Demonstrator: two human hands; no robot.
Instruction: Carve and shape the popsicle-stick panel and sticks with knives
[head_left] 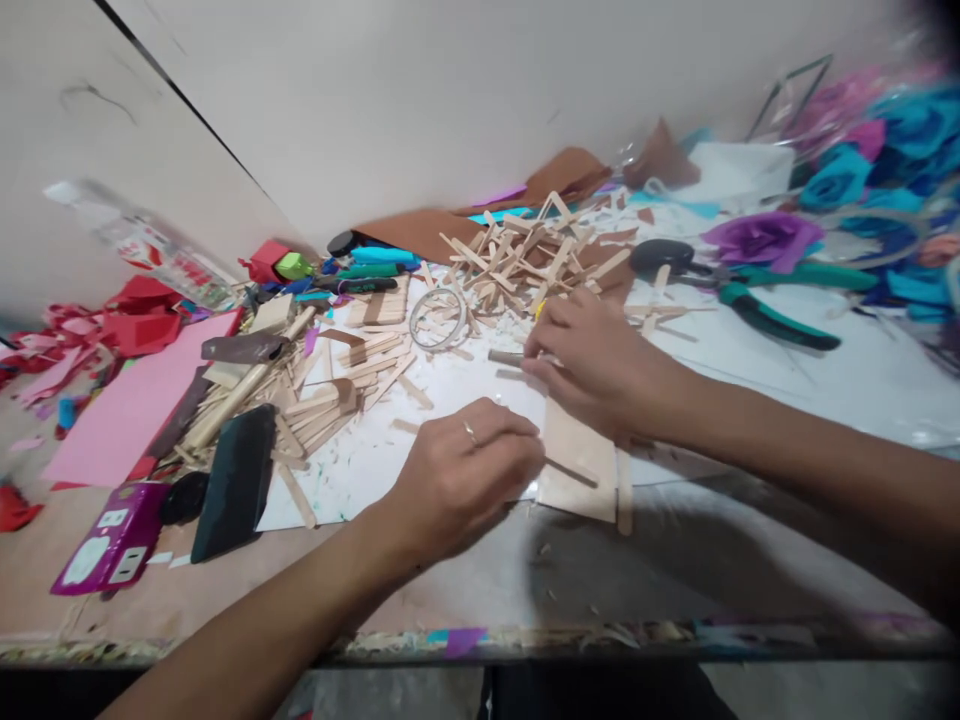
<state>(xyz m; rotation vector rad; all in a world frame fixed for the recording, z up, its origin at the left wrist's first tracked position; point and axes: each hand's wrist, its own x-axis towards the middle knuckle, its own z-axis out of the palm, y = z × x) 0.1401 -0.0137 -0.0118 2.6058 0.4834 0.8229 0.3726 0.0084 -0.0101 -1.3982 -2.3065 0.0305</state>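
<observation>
My left hand (472, 465), with a ring on one finger, is closed on a wooden craft stick (574, 472). The stick points right over a pale flat wooden panel (577, 505) on white paper (330, 500). My right hand (592, 360) is closed above the panel's far end. From its fingers a thin greyish piece (506, 357) juts left, and a small yellow bit shows at the fingertips; the rest is hidden. Another craft stick (625, 490) lies along the panel's right edge. Beyond my right hand is a pile of loose craft sticks (510, 260).
A roll of clear tape (438, 320) and more craft sticks (322, 425) lie left. Nearby are a dark phone-like slab (236, 485) and a purple power strip (112, 540). Green-handled pliers (780, 315) and paper flowers (765, 240) lie right. A wall stands behind.
</observation>
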